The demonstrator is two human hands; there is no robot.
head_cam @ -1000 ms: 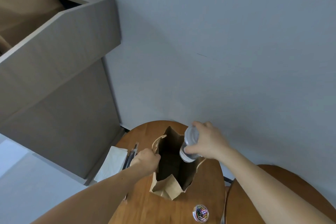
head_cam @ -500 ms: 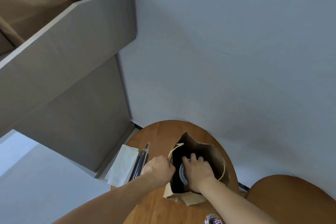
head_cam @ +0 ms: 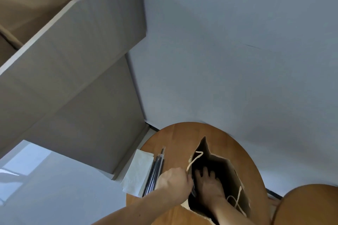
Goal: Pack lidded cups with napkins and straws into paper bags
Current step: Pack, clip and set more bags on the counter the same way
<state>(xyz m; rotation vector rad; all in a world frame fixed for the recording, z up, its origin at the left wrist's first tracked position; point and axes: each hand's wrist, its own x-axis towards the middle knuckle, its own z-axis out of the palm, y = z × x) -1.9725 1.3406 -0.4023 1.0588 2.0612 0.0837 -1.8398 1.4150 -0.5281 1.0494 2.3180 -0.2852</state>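
A brown paper bag (head_cam: 236,177) with cream rope handles stands open on the round wooden table (head_cam: 175,139). My left hand (head_cam: 173,181) grips the bag's left rim by the handle and holds the mouth open. My right hand (head_cam: 208,186) reaches deep into the bag with its fingers pointing down. The lidded cup is hidden in the dark interior, so I cannot tell whether the hand still holds it. A stack of white napkins (head_cam: 139,171) and a bundle of dark wrapped straws (head_cam: 155,173) lie on the table's left edge, beside my left hand.
A grey stepped cabinet (head_cam: 73,82) rises to the left, close to the table. A pale wall stands right behind the table. A second wooden table (head_cam: 311,204) sits at the lower right. Pale floor lies at the lower left.
My right hand carried the clear lidded cup from above the bag's mouth down inside, and the cup has dropped out of sight. My left hand stayed on the bag's rim.
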